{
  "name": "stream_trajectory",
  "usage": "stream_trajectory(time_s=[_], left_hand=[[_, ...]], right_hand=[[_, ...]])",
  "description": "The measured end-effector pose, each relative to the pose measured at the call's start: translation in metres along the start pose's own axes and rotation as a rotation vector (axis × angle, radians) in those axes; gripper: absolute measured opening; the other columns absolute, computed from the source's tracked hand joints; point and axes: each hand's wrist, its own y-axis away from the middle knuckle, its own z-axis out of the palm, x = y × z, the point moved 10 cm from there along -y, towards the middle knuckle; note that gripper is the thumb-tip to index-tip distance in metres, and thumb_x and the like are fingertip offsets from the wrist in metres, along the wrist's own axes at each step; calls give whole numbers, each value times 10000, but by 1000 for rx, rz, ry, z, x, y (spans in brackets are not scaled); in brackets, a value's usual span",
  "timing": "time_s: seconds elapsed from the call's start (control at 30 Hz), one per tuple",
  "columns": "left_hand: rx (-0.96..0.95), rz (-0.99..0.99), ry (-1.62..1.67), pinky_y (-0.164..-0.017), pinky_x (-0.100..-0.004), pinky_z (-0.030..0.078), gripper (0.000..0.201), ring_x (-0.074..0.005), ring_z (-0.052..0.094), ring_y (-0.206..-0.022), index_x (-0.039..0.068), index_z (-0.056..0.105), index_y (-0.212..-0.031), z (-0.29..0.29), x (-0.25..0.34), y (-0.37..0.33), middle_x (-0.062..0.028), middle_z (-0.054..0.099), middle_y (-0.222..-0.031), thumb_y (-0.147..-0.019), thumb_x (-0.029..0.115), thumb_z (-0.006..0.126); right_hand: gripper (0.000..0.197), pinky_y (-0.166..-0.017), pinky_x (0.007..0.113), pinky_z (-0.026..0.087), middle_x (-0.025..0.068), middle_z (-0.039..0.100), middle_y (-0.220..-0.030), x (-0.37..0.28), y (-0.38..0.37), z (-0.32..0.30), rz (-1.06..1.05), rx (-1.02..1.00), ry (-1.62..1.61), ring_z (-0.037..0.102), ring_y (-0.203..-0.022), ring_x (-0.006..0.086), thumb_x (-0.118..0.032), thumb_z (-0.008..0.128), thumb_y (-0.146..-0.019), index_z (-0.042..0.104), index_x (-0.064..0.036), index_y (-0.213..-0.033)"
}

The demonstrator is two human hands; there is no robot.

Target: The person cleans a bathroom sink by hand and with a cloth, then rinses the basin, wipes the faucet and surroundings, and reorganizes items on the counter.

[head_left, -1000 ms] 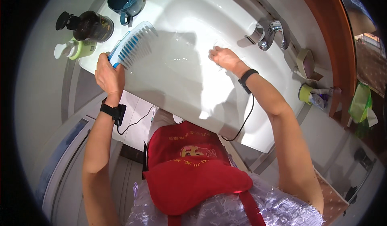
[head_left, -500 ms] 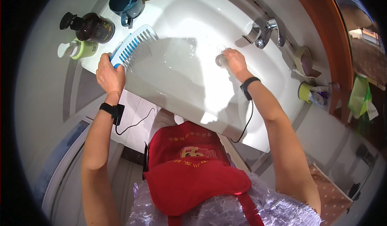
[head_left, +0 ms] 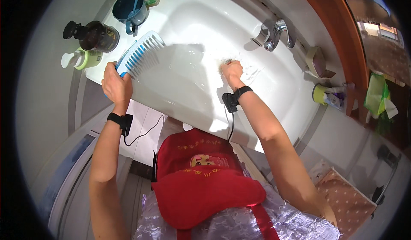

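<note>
My left hand (head_left: 116, 86) is closed round the handle end of a pale blue wide-tooth comb (head_left: 150, 39), held over the near-left rim of the white washbasin (head_left: 274, 90). Darker blue teeth and a blue edge show behind it, looking like a second comb. Down in the basin, my right hand (head_left: 232, 71) has its fingers curled together by the drain (head_left: 228, 61), which they partly cover. What those fingers hold, if anything, is hidden. Ripples spread around them on the wet basin floor.
A chrome tap (head_left: 274, 34) stands at the far right rim. A dark pump bottle (head_left: 100, 37), a green bottle (head_left: 90, 58) and a dark blue cup (head_left: 128, 9) stand on the left ledge. A soap dish (head_left: 317, 62) and a green-rimmed holder (head_left: 319, 93) sit at right.
My right hand has moved left across the drain, with its forearm following, and water now ripples more beside it. My left hand with the comb has barely moved.
</note>
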Motion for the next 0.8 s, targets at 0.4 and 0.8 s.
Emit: stream_trajectory(time_s=[0.4, 0.8], left_hand=[[59, 46, 15, -771, -499, 460, 281, -418, 607, -891, 55, 568, -1010, -6, 8, -2, -187, 652, -957, -755, 146, 643], [2, -2, -41, -825, -430, 438, 361, -346, 600, -955, 44, 562, -1050, -1, -12, 3, -146, 638, -968, -704, 79, 659]], right_hand=[[150, -837, 403, 536, 147, 679, -1041, -40, -5, -42, -703, 156, 351, 641, -1008, 341, -68, 550, -851, 690, -66, -905], [335, -919, 388, 515, 154, 611, -1213, -75, 136, 42, -1178, -438, 305, 556, -1184, 304, -98, 526, -892, 594, -22, -1212]])
